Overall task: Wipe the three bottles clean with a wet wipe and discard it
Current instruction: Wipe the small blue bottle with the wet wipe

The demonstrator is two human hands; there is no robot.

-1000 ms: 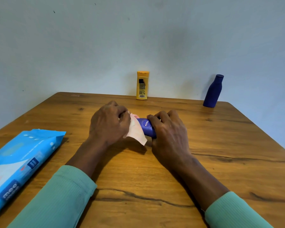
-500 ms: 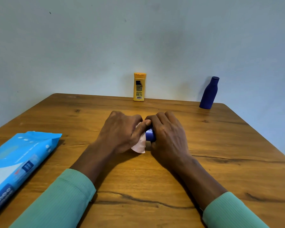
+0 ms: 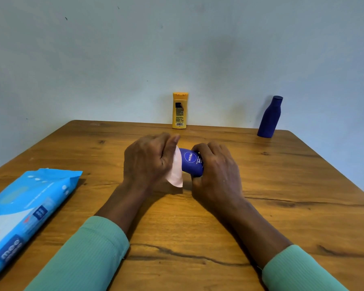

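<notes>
The blue bottle point(image 3: 192, 162) is lying sideways over the middle of the desk point(image 3: 292, 185), and I am gripping one end of it in my right hand point(image 3: 216, 173). My left hand point(image 3: 147, 162) is curling round the wet wipe point(image 3: 176, 174), pressing it against the other end. I am judging this to be the wiping step on one of the three bottles. Whether the other two are already clean, I cannot tell. The yellow bottle point(image 3: 180, 111) and the dark bottle point(image 3: 269, 117) are standing upright at the far edge, well apart. Next I am probably needing to turn the bottle in my right hand so the wipe reaches its hidden side. The wipe pack point(image 3: 27, 211) is lying at my left.
</notes>
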